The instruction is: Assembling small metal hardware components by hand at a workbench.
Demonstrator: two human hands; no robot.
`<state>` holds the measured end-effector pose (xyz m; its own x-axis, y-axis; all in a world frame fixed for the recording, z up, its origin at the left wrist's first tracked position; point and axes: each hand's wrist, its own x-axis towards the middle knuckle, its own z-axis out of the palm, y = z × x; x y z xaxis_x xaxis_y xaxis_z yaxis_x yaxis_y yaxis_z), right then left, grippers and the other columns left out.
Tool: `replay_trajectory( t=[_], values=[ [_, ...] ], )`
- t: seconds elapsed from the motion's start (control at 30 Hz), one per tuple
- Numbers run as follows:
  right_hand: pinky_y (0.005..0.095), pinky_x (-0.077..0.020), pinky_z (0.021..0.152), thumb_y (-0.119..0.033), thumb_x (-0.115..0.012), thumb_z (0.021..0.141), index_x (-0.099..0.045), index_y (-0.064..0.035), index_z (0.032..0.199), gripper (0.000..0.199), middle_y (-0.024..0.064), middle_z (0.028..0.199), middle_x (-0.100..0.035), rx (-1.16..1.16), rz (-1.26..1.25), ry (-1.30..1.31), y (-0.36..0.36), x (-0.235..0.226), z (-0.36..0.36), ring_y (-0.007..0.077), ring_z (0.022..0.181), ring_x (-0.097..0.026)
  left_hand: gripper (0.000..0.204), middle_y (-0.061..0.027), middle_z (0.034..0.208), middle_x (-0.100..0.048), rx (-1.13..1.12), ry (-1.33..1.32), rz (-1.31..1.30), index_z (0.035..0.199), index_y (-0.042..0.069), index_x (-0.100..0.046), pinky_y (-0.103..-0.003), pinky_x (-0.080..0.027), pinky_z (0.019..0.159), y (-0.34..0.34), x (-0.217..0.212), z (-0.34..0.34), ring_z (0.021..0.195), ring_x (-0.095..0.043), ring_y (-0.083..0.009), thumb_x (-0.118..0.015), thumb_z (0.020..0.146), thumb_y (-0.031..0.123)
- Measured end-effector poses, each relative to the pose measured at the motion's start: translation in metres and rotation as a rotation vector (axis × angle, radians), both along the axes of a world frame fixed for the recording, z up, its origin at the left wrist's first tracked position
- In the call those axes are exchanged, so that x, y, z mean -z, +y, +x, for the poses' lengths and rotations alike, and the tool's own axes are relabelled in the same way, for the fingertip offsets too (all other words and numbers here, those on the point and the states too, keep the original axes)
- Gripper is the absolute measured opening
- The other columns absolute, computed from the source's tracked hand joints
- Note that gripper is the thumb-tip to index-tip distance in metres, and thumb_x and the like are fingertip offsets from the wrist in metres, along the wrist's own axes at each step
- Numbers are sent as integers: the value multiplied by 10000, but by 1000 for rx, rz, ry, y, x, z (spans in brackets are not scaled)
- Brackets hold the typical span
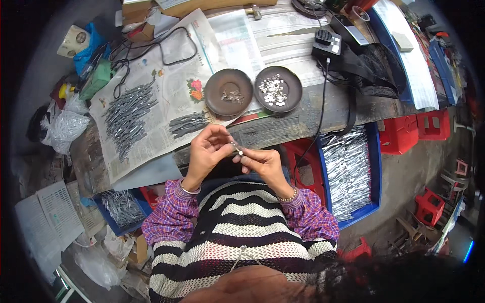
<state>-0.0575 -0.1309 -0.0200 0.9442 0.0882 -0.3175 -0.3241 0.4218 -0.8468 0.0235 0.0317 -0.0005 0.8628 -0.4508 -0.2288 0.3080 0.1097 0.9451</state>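
Both my hands meet just in front of the table's near edge. My left hand [206,154] pinches a small shiny metal piece [237,149] between thumb and fingers. From the other side, the fingertips of my right hand [265,165] close on the same piece; its exact kind is too small to make out. Beyond my hands stand two round brown dishes. The left dish [214,105] holds a few tiny metal bits, the right dish [296,99] many small shiny discs [273,91]. Slim dark grey metal pieces [189,124] lie in a small pile near my left hand.
A larger heap of similar pieces [129,118] lies on newspaper [174,93] at left. Blue crates of metal strips stand below the table, one at right [348,174], one at lower left [123,208]. A black boxy device [327,44] trails a cable. Red stools [399,135] stand at right.
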Motion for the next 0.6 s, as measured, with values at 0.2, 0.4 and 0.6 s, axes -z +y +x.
replay_trajectory(
  t=[0.2, 0.4, 0.6],
  values=[
    [175, -474, 545, -36, -574, 873, -625, -1, 1113, 248, 41, 863, -671, 11, 21, -87, 3, 2, 4, 42, 609, -557, 83, -75, 943, -617, 138, -34, 101, 901, -23, -617, -229, -457, 783, 5, 2, 4, 865, -567, -104, -596, 821, -13],
    [338, -495, 707, -20, -643, 748, -667, -14, 907, 162, 134, 863, -644, 305, -911, -530, -49, -3, 34, 275, 791, -620, 109, -118, 813, -625, -18, -7, -200, 910, -17, -558, -317, -477, 776, 2, -8, 7, 765, -602, -198, -528, 818, 32],
    [372, -433, 732, -117, -661, 744, -642, -91, 1037, 295, 98, 948, -550, 261, -1535, -559, -101, -4, 67, 270, 865, -509, 101, -48, 719, -575, 13, 22, -107, 913, 5, -571, -234, -414, 595, 8, -6, 7, 644, -540, -107, -539, 835, 60]
  ],
)
